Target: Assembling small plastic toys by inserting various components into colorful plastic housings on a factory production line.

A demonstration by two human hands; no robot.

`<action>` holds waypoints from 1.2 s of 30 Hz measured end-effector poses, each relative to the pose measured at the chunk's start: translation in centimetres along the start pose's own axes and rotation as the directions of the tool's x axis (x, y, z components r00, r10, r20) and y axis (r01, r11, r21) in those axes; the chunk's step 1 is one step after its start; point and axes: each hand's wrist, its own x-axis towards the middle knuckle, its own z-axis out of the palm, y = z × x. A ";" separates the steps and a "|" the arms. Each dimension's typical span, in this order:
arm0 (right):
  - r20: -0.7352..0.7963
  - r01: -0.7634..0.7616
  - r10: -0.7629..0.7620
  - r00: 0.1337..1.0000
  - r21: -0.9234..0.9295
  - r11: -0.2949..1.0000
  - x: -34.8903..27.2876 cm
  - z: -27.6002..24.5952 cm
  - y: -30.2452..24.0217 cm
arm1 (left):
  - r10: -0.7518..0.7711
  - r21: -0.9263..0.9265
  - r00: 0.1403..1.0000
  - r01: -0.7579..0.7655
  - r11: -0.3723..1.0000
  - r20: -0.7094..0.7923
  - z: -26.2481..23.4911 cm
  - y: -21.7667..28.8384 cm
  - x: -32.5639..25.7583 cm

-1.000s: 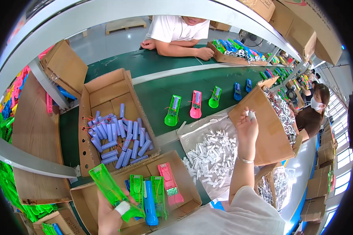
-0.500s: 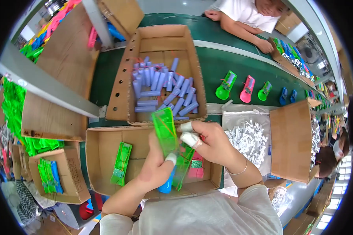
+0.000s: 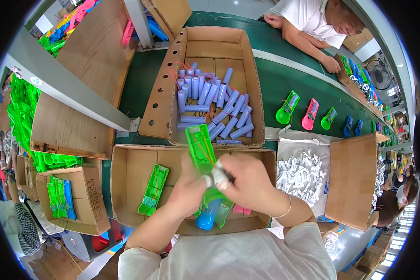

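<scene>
Head view, both hands, left [image 3: 187, 189], right [image 3: 247, 184], clamped together on green shell [image 3: 200, 147], above box's far edge [image 3: 172, 149].

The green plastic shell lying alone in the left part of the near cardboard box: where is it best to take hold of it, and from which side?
Probably across its long side edges near the middle, coming from above. The green plastic shell lies flat on the box floor, long and narrow, with bare cardboard on both sides, so fingers should fit there.

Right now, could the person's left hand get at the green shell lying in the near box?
Probably yes. The green shell lies uncovered in the near box, just beside the left hand. But both hands are busy holding another green part, so the left would have to let go first.
</scene>
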 end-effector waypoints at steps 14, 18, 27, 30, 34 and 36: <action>0.139 0.253 -0.266 0.954 0.099 0.962 5.8 -0.3 2.3 | -0.098 -0.369 0.994 0.106 0.923 0.040 -1.0 2.1 -1.3; -0.064 0.254 -0.262 0.963 -0.106 0.961 12.9 2.6 7.1 | -0.175 -0.247 0.977 0.201 0.948 0.123 -0.7 1.2 -1.1; -0.051 0.211 -0.232 0.971 -0.269 0.940 14.5 4.8 7.3 | -0.073 -0.111 0.985 0.091 0.990 0.158 -0.8 0.6 -1.2; -0.305 0.086 -0.053 0.951 0.095 0.992 12.4 2.5 5.1 | -0.034 -0.081 0.984 0.049 0.996 0.175 -0.8 0.6 -1.1; -0.427 0.353 -0.415 0.803 -0.220 0.909 5.8 -0.6 1.7 | -0.043 -0.107 0.978 0.066 0.992 0.205 -0.7 0.3 -1.2; -0.355 0.381 -0.460 0.814 -0.272 0.884 1.7 0.1 0.9 | -0.082 -0.124 0.974 0.110 0.986 0.210 -0.6 -0.2 -1.1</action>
